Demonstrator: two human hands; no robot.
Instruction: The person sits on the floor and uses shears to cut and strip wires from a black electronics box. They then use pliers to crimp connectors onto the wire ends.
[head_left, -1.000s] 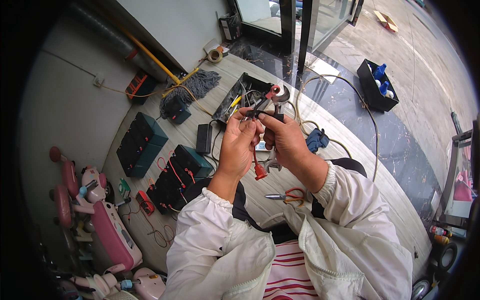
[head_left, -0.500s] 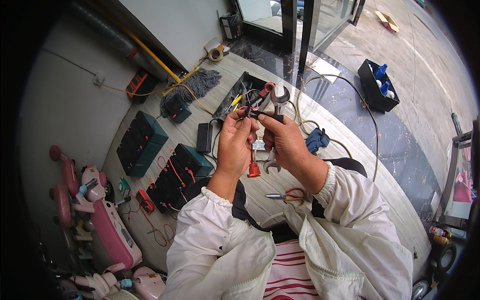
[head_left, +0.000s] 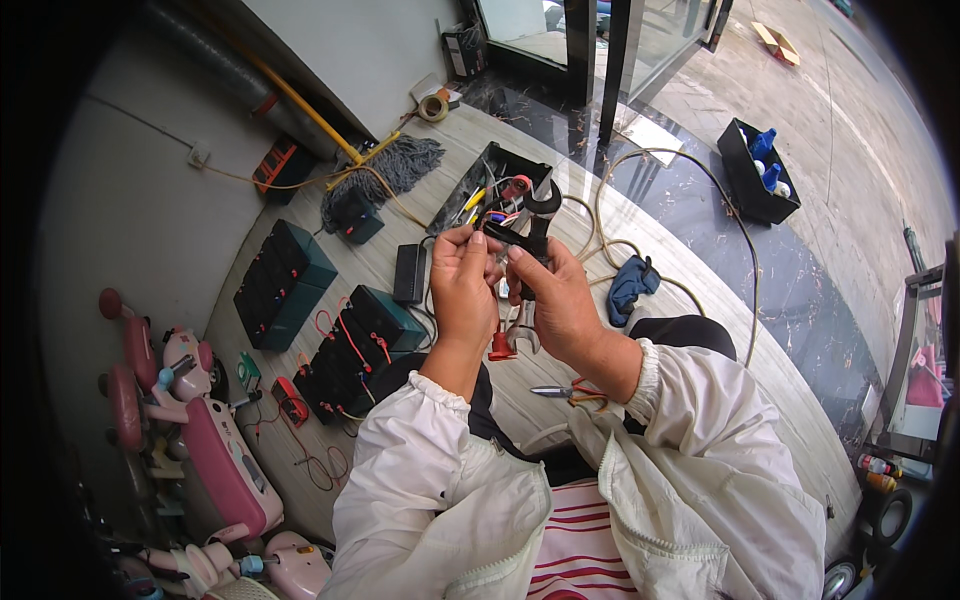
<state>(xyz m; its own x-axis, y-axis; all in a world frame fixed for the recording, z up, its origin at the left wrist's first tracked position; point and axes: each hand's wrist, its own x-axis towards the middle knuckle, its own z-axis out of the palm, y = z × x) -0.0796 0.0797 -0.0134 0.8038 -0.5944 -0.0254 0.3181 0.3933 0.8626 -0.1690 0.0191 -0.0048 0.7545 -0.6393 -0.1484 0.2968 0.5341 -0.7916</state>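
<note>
My left hand is closed, its thumb and fingertips pinching the end of a narrow black strip that looks like tape. This strip runs across to the wrench in my right hand. My right fingers are wrapped around the wrench's middle, where its shank is black; its open jaws show above and below the hand. A red piece hangs below my hands, its upper part hidden. Behind them stands a black toolbox with assorted tools. Orange-handled pliers lie on the floor nearer me.
Dark green battery packs with red leads stand on the left, near a red multimeter. A black adapter and a blue glove flank the hands. A hose curves at right; pink scooters stand lower left.
The wrench has shifted slightly left and down and turned, with its upper jaws lower. More of the black strip shows between my hands. The red piece beneath has moved slightly left.
</note>
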